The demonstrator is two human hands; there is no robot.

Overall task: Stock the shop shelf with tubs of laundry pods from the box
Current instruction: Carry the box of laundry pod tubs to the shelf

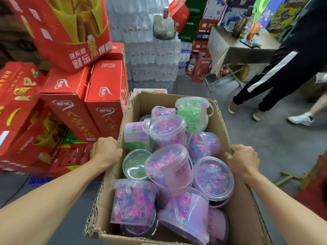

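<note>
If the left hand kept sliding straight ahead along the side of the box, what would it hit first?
Probably the stacked red cartons just beyond the left hand, which grips the cardboard box wall. Depth is hard to judge, so the gap is uncertain.

Two bare forearms, sleeveless to the frame edge, no jewellery.

Head camera looks steeply down, close above the open box, facing forward.
</note>
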